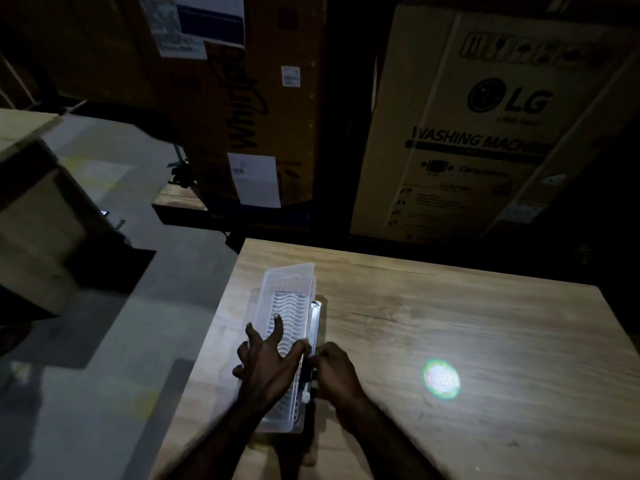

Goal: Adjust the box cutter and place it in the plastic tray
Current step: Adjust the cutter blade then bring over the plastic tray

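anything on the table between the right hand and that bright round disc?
Nothing. In the head view, the stretch from the right hand to the glowing round disc is bare wooden table. The box cutter lies on the hand's other side.

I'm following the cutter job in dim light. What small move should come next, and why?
Probably lift the cutter left over the tray wall. It lies outside, along the tray's right side, blade end away, with the right hand on its near end and the left hand spread over the tray.
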Tool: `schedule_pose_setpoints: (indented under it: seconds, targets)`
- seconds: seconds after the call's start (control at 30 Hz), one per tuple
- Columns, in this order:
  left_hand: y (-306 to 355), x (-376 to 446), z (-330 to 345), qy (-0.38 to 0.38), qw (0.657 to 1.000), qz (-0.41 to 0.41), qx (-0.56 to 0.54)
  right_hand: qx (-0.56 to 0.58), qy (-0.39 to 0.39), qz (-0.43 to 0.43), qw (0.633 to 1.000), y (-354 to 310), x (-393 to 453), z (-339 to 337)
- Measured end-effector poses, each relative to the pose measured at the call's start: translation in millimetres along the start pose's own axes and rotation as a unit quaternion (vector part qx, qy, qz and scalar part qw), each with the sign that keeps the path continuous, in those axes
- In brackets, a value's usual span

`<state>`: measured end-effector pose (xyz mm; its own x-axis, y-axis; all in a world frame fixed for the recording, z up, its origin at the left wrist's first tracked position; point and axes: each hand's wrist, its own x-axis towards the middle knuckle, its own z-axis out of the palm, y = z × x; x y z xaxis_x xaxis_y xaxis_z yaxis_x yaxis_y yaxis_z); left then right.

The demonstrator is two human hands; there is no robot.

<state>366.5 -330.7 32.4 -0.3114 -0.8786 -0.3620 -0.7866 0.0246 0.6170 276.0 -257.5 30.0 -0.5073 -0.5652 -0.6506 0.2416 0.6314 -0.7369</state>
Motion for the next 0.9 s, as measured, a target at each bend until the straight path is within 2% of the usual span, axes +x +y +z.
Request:
schedule_pose_setpoints:
  seconds: [0.2,0.37,0.53,0.63,0.73,0.9]
  targets:
    - [1,-3,0,0.004,0.999,0.005,-0.032,-0.122,0.070,-0.082,0.987,-21,9,8]
    - [7,-9,-9,-0.002,0.997,0.002,-0.078,-0.192,0.105,-0.205,0.954,-15,17,17]
    - [0,-4,-19,-0.004,0.982,0.008,-0.188,-0.294,0.101,-0.214,0.926,21,43,34]
    - [-5,-2,-29,-0.006,0.941,-0.004,-0.337,-0.295,0.096,-0.194,0.931,22,37,39]
    - [-7,-3,-42,0.000,0.884,-0.055,-0.465,-0.354,0.120,-0.196,0.907,18,38,39]
    - [-23,4,-48,-0.019,0.844,-0.126,-0.521,-0.325,0.090,-0.112,0.935,10,43,37]
